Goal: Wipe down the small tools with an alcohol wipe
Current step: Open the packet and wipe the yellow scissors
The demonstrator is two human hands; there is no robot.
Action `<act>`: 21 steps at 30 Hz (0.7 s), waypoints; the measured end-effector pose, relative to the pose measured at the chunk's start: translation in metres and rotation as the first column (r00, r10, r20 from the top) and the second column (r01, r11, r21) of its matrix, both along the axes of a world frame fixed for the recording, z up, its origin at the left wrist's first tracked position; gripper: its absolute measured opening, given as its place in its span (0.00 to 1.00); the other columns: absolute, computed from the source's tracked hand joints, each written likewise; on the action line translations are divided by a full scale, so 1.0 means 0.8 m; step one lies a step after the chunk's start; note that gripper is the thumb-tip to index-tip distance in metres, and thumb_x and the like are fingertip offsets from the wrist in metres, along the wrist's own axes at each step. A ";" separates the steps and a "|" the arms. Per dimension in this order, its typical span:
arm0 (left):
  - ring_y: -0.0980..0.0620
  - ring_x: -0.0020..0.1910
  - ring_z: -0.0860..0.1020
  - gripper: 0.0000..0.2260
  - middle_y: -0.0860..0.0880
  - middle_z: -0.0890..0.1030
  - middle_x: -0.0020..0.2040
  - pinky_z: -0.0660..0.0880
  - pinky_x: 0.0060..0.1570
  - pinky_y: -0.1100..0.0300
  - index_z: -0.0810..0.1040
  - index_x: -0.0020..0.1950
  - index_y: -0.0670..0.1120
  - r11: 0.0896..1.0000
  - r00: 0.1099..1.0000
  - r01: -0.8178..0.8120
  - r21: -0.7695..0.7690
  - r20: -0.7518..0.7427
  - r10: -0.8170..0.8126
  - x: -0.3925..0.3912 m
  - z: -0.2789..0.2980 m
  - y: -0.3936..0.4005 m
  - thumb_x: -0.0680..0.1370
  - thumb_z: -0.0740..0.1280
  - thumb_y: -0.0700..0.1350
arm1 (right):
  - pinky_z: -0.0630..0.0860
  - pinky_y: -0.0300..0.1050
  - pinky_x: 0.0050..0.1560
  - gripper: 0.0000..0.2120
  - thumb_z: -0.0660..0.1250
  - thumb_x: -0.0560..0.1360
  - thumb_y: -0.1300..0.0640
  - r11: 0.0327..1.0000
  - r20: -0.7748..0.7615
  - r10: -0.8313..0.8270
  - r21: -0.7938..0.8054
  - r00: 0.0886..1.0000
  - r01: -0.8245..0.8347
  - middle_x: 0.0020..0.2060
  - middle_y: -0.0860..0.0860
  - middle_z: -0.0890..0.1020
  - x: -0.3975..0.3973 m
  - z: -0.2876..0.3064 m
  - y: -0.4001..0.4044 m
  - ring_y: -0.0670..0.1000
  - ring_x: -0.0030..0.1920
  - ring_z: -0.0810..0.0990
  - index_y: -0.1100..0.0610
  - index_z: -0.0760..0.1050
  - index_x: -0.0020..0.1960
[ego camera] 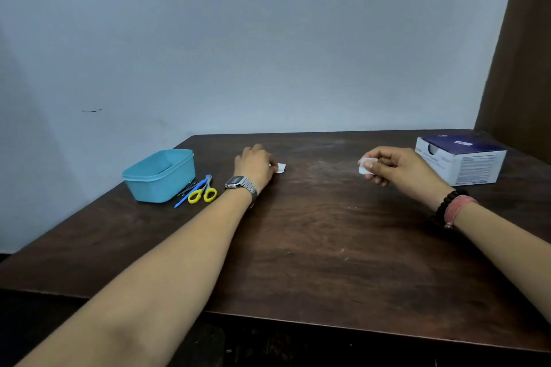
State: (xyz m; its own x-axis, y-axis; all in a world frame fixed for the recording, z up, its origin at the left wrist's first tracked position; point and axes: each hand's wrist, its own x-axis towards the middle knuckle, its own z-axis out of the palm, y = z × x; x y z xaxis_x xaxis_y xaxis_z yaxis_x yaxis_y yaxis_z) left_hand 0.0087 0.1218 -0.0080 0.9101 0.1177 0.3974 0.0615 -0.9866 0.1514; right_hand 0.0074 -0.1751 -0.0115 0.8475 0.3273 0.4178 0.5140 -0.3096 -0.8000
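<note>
My right hand (390, 165) pinches a small white alcohol wipe (364, 166) above the table, to the right of centre. My left hand (255, 165), with a metal watch on its wrist, rests on the table over a small white wrapper piece (281, 167) that pokes out by its fingertips; whether the fingers grip it is hidden. The small tools lie left of my left hand: yellow-handled scissors (204, 192), a thin blue stick tool (190, 194) and a small metal tool (187, 188), all beside a light blue tub (176, 179).
A white and dark blue box (465, 162) stands at the table's far right corner. The dark wooden table (313, 232) ends against a pale wall at the back. A brown curtain hangs at the right edge.
</note>
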 end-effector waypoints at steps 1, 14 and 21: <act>0.42 0.62 0.70 0.10 0.47 0.75 0.59 0.68 0.56 0.49 0.83 0.55 0.53 1.000 1.000 0.003 0.018 -0.013 -0.003 -0.002 0.002 -0.001 0.78 0.64 0.47 | 0.74 0.42 0.37 0.06 0.66 0.78 0.59 1.000 0.004 0.004 -0.008 1.000 -0.004 0.34 0.51 0.84 0.000 -0.001 0.000 0.45 0.33 0.77 0.52 0.81 0.46; 0.38 0.56 0.77 0.13 0.39 0.76 0.58 0.75 0.52 0.47 0.77 0.61 0.44 0.944 0.958 -0.280 0.174 -0.016 0.287 -0.076 0.036 0.071 0.78 0.60 0.37 | 0.76 0.42 0.38 0.05 0.66 0.78 0.58 0.997 0.033 0.038 -0.070 0.999 -0.036 0.36 0.52 0.85 -0.001 0.001 0.002 0.46 0.34 0.78 0.52 0.81 0.47; 0.39 0.54 0.77 0.07 0.41 0.77 0.55 0.74 0.45 0.51 0.76 0.56 0.41 0.886 0.936 -0.340 0.316 0.023 0.351 -0.108 0.027 0.080 0.80 0.61 0.37 | 0.76 0.40 0.37 0.05 0.67 0.78 0.58 0.996 0.028 0.048 -0.076 0.998 -0.045 0.36 0.51 0.85 -0.006 0.003 0.004 0.45 0.33 0.78 0.52 0.81 0.46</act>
